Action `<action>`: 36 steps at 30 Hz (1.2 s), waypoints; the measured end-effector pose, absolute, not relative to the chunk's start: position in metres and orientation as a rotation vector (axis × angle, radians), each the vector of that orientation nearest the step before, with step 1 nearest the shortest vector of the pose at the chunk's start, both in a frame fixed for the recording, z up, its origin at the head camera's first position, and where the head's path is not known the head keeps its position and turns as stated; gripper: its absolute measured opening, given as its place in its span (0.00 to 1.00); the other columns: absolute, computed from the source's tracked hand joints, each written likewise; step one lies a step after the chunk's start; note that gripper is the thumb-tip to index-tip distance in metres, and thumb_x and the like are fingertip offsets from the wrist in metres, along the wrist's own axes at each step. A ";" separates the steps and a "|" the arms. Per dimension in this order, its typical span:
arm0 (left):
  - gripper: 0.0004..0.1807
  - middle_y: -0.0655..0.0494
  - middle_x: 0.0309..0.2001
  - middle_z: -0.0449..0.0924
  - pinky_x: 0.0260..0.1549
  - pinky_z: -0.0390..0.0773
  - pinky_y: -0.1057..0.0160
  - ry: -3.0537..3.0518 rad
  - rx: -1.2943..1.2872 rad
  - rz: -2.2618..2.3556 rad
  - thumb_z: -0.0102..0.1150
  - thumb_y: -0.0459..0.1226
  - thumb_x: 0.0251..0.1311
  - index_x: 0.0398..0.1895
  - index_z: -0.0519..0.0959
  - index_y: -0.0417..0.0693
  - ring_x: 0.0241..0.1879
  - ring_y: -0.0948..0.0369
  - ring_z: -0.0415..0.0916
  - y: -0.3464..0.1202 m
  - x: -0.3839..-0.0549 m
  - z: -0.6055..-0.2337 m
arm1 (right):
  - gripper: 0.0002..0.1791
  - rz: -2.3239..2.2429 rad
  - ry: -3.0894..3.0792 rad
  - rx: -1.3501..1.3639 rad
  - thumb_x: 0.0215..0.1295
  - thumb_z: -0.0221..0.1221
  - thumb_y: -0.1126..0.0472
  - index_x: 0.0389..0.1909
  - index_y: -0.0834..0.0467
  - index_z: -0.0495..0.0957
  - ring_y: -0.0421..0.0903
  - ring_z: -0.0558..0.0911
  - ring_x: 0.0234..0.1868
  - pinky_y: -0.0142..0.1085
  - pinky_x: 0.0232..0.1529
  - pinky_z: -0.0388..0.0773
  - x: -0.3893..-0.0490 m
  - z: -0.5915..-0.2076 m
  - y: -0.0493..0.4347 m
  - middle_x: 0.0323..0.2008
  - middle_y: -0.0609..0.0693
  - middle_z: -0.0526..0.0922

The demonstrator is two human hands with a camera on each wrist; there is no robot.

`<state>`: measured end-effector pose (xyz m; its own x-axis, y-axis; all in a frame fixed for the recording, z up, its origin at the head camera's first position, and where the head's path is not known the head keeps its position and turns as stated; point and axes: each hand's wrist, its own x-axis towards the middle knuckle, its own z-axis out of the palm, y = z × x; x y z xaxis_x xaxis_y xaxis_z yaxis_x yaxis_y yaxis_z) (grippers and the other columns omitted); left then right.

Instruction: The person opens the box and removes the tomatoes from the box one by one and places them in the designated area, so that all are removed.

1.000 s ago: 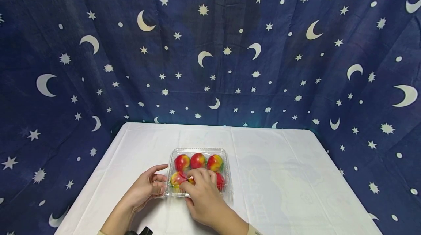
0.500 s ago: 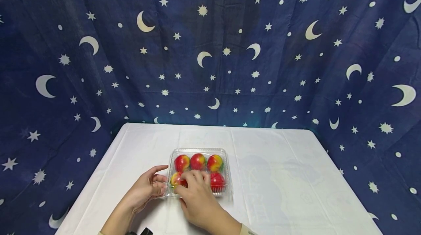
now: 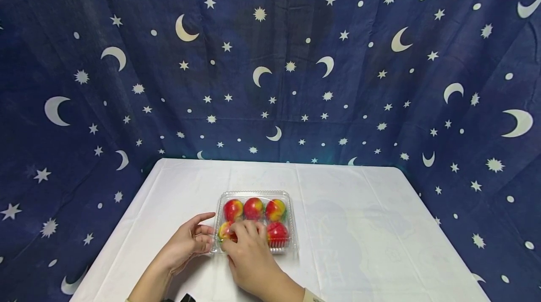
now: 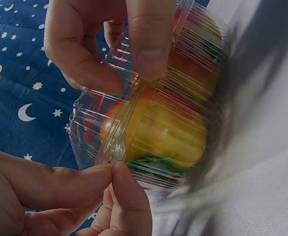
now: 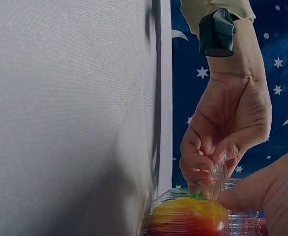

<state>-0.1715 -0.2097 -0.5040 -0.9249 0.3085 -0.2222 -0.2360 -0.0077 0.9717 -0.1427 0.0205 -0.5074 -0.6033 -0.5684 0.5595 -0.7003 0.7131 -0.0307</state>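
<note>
A clear plastic clamshell container [image 3: 292, 227] stands on the white table, its lid down over several red-and-yellow fruits. One of them, a yellow fruit [image 4: 171, 132] with a green leaf, shows through the wall beside the hands. My left hand [image 3: 188, 243] pinches the container's front left corner between thumb and index finger, plainly seen in the left wrist view. Over the front edge lies my right hand [image 3: 251, 255], thumb on the rim seam and fingers bent over the lid. It hides the front middle fruit in the head view.
The white-covered table [image 3: 363, 227] extends to the right of and behind the container. A dark blue curtain [image 3: 236, 81] with moons and stars hangs around the back and sides. A small black device [image 5: 216, 34] sits on the left wrist.
My right hand has slid left along the container's front edge, uncovering the front right fruit. My left hand and the container stay in place.
</note>
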 end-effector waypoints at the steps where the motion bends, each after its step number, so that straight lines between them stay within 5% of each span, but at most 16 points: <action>1: 0.54 0.50 0.47 0.77 0.37 0.87 0.66 1.906 0.073 1.989 0.63 0.17 0.51 0.84 0.52 0.34 0.39 0.63 0.83 -0.210 -0.171 -0.504 | 0.09 0.333 -2.394 0.962 0.57 0.76 0.54 0.33 0.41 0.83 0.47 0.74 0.61 0.53 0.63 0.67 -0.143 -0.508 0.020 0.54 0.43 0.79; 36: 0.56 0.51 0.47 0.77 0.37 0.86 0.67 1.903 0.076 1.973 0.64 0.17 0.50 0.85 0.51 0.36 0.39 0.63 0.82 -0.209 -0.171 -0.503 | 0.08 0.330 -2.376 0.991 0.62 0.74 0.53 0.32 0.41 0.83 0.44 0.75 0.58 0.42 0.55 0.68 -0.146 -0.509 0.022 0.53 0.42 0.80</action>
<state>-0.1714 -0.2089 -0.5033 -0.9200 0.3165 -0.2312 -0.2425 0.0039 0.9701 -0.1460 0.0218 -0.5088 -0.5841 -0.5819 0.5658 -0.7142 0.6998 -0.0175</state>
